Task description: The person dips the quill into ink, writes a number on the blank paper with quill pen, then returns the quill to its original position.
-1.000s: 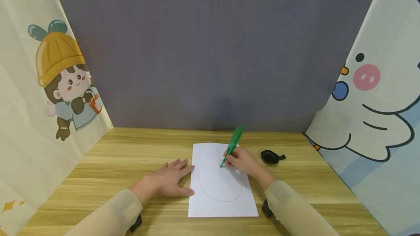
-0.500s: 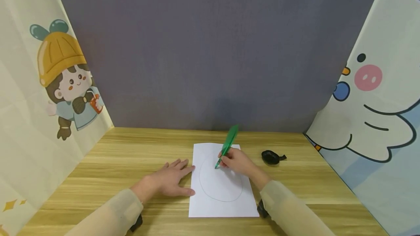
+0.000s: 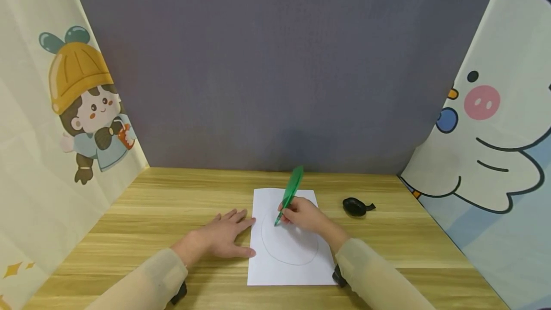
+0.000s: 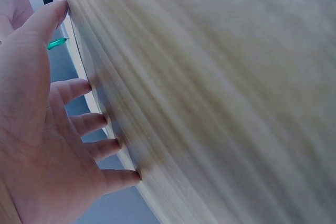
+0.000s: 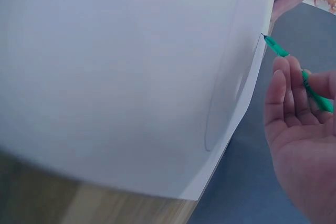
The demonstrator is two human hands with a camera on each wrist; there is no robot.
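Observation:
A white sheet of paper [image 3: 275, 275] lies on the wooden table, with a large thin rounded outline drawn on it. My right hand [image 3: 304, 214] pinches a green feather-shaped pen [image 3: 293, 183] between thumb and fingers. The pen slants, its tip down at the paper inside the outline's upper left part. In the right wrist view, the pen's dark tip [image 5: 265, 36] meets the sheet's surface. My left hand [image 3: 225, 238] rests flat with fingers spread, its thumb and index fingertips at the paper's left edge. The left wrist view shows its fingertips [image 4: 131, 177] against the tabletop.
A small black oval object with a short tab [image 3: 355, 207] lies right of the paper. A grey panel [image 3: 275, 71] rises behind the table's back edge. Cartoon-printed cloths [image 3: 30, 166] hang on both sides. Black straps [image 3: 179, 293] show under the sleeves.
My right hand has moved left and slightly toward me with the pen, its tip shifting from the paper's upper middle toward the left. My left hand and the paper stay in place.

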